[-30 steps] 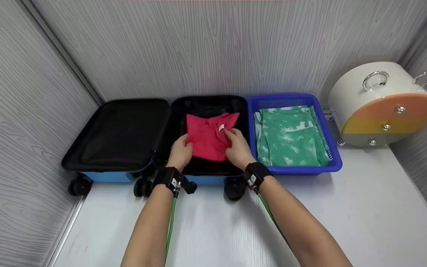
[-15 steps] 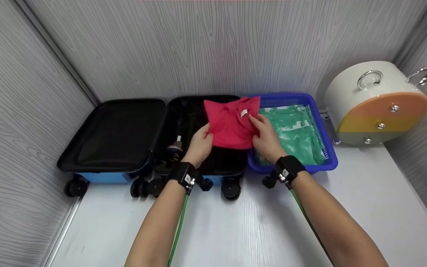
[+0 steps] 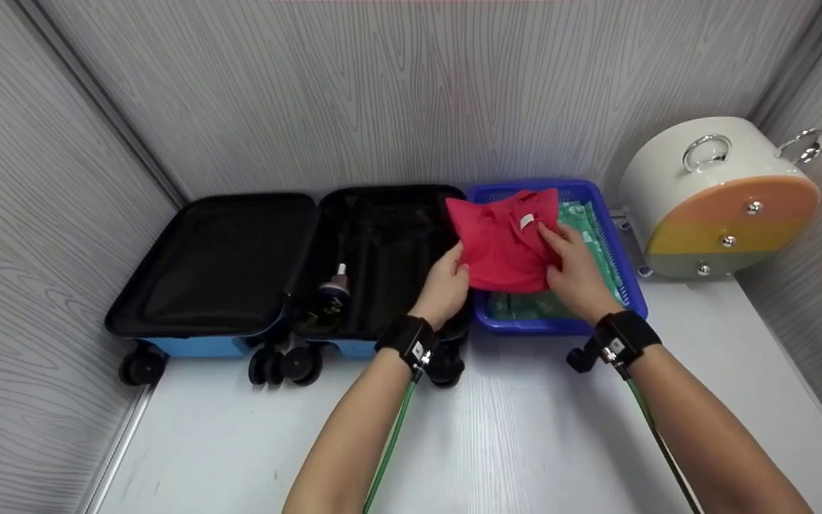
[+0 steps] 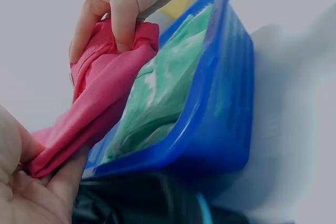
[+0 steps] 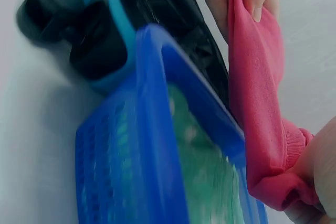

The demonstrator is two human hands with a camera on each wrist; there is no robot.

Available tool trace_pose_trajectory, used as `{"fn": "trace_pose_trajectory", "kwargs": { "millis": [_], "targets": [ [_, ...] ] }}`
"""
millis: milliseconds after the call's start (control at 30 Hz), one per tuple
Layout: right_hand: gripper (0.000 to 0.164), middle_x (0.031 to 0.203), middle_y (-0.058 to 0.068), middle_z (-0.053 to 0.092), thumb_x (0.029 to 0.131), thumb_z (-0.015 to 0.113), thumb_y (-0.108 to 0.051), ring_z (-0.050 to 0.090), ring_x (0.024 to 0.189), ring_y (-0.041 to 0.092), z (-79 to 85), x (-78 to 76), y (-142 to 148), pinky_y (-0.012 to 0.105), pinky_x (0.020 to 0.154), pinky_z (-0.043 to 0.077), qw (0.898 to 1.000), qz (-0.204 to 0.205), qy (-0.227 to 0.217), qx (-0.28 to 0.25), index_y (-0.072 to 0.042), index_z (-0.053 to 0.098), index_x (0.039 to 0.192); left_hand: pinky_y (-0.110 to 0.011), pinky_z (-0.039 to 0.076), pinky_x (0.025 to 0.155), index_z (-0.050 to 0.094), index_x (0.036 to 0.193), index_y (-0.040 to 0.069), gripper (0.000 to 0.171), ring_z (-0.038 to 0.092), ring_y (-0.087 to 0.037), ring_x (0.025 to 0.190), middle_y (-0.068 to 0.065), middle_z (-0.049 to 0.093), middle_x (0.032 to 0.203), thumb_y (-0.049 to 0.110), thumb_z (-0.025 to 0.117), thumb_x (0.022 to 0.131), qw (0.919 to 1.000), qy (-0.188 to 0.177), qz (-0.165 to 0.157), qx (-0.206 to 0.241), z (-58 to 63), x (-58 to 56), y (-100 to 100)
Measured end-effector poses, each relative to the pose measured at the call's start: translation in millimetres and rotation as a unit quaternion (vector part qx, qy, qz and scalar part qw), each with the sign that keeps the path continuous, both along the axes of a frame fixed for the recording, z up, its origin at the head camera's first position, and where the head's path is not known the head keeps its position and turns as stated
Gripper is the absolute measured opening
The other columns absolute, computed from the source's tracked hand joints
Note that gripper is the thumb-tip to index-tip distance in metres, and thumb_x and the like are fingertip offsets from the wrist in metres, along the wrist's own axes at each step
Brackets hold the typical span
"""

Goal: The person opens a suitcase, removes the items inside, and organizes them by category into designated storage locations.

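A folded red garment [image 3: 500, 246] with a white label hangs above the blue basket [image 3: 557, 328]. My left hand [image 3: 445, 285] pinches its left edge, thumb on top, as the left wrist view also shows. At its right side my right hand [image 3: 579, 275] grips the cloth between thumb and fingers. Below, inside the basket, lies folded green and white cloth [image 3: 586, 221], partly hidden by the red garment. In the right wrist view the red garment [image 5: 257, 93] is held apart from the green cloth [image 5: 202, 166].
An open suitcase [image 3: 397, 250] stands left of the basket, with a dark bottle [image 3: 335, 289] in its left side. Its other half [image 3: 229, 264] lies further left. A white round box [image 3: 721, 200] with coloured bands and ring handles stands on the right.
Both hands have lifted the red garment out of the suitcase and carried it right, over the basket. The bottle in the suitcase has come into sight.
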State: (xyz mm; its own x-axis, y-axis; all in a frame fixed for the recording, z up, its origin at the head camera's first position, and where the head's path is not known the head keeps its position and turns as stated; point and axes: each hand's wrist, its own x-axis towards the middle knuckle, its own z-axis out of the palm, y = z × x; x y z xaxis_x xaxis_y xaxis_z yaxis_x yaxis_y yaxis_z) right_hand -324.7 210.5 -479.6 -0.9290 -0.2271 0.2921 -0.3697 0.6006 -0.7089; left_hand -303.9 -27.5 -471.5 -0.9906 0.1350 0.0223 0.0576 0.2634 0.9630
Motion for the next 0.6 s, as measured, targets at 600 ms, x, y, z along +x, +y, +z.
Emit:
{"fn": "trace_pose_trajectory", "kwargs": {
  "millis": [600],
  "targets": [
    [0.074,0.158,0.027,0.031,0.085,0.048,0.018,0.029,0.146,0.045,-21.3,0.7,46.4,0.056,0.117,0.028,0.998,-0.044,-0.004,0.045,0.002,0.037,0.156,-0.024,0.032,0.114,0.020,0.162,0.002,0.058,0.031,-0.015,0.148,-0.009,0.027,0.166,0.003,0.040,0.108,0.9910,-0.007,-0.034,-0.129,-20.1,-10.5,50.5]
  ]
}}
